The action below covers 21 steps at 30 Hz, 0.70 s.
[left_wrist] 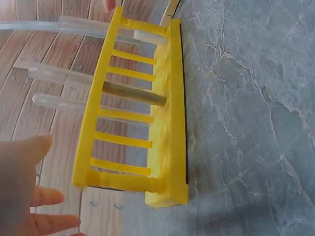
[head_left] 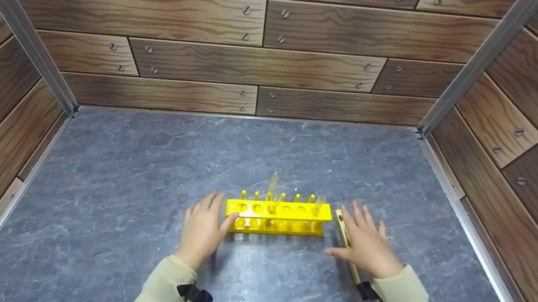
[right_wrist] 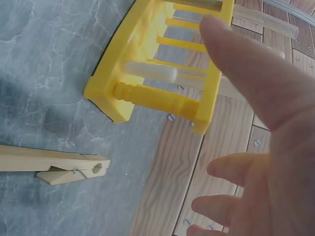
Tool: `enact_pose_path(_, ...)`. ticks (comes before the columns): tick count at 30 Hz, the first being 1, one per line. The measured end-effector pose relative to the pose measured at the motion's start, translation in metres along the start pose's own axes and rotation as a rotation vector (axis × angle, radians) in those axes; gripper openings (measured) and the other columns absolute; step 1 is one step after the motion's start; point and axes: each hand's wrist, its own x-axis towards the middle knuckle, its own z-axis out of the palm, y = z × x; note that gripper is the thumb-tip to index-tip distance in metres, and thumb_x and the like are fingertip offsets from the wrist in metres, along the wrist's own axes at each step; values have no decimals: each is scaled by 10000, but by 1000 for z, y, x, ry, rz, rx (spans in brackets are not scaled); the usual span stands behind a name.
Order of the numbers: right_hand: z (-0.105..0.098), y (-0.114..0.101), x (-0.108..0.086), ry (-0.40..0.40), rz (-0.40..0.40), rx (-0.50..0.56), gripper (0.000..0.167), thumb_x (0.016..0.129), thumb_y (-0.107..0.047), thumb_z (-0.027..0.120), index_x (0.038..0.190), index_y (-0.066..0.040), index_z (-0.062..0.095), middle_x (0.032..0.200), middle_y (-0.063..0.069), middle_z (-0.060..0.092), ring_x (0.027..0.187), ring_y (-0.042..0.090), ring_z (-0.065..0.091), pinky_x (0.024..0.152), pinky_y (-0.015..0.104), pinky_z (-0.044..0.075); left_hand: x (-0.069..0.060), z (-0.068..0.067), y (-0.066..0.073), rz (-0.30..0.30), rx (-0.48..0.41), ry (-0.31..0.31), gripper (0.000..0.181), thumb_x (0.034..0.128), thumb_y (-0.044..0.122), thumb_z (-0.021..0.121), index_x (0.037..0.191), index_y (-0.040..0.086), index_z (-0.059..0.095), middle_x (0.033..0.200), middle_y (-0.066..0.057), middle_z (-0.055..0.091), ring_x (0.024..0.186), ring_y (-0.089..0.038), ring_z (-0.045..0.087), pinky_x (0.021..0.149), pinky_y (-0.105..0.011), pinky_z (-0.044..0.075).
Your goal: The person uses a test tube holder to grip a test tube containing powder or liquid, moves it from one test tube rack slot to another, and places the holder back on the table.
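Observation:
A yellow test tube rack (head_left: pixel 278 211) stands upright on the grey surface, holding several clear test tubes. One test tube (left_wrist: pixel 133 93) has brownish contents; another, at the right end, shows white contents (right_wrist: pixel 152 71) low down. My left hand (head_left: pixel 203 233) is at the rack's left end, fingers extended, thumb close to the corner; the left wrist view shows a gap between them. To the right of the rack lies a wooden test tube clamp (right_wrist: pixel 49 160). Above and beside that clamp hovers my right hand (head_left: pixel 370 246), its fingers spread and holding nothing.
Wood-patterned panels (head_left: pixel 224 68) wall in the back and both sides. Metal strips (head_left: pixel 481 48) run along the corners. The grey marbled tabletop (head_left: pixel 153 150) extends around the rack. Black straps (head_left: pixel 196 297) are on the cream sleeves.

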Motion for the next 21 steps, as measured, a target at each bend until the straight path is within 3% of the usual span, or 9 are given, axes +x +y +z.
enact_pose_path(5, 7, 6, 1, 20, 25, 11, 1020, 719, -569, 707, 1454, -25, 254, 1472, 280, 180, 1308, 479, 226, 963, 694, 144, 2, 2, -5, -85, -136, -20, 545, 921, 443, 532, 1281, 34, 537, 1238, -191, 557, 1139, -375, 510, 955, -524, 362)
enact_pose_path(10, 12, 13, 3, 10, 85, 59, 831, 807, -413, 703, 1396, 47, 340, 1358, 291, 399, 1183, 449, 440, 943, 583, 337, 7, 6, -9, -160, -255, -58, 425, 931, 388, 539, 1175, 49, 615, 1026, -103, 651, 878, -245, 619, 760, -432, 485)
enact_pose_path(16, 17, 19, 12, -66, 170, 24, 748, 846, -428, 654, 1330, 89, 412, 1183, 285, 549, 978, 391, 583, 798, 518, 457, 11, 9, -11, -234, -351, -106, 308, 931, 368, 546, 984, 92, 672, 784, 9, 621, 664, -140, 544, 639, -343, 456)
enact_pose_path(19, 18, 20, 14, -109, 224, 8, 549, 853, -417, 648, 1120, 57, 568, 918, 212, 629, 746, 292, 613, 614, 414, 487, 12, 9, -11, -261, -401, -139, 300, 937, 361, 540, 921, 89, 666, 705, 14, 577, 610, -140, 505, 592, -318, 430)
enact_pose_path(21, 18, 20, 15, -116, 247, -4, 407, 853, -395, 654, 915, 3, 599, 729, 119, 601, 590, 211, 558, 496, 335, 432, 12, 10, -11, -268, -441, -158, 304, 943, 350, 532, 878, 79, 654, 663, 11, 543, 583, -141, 481, 564, -304, 410)
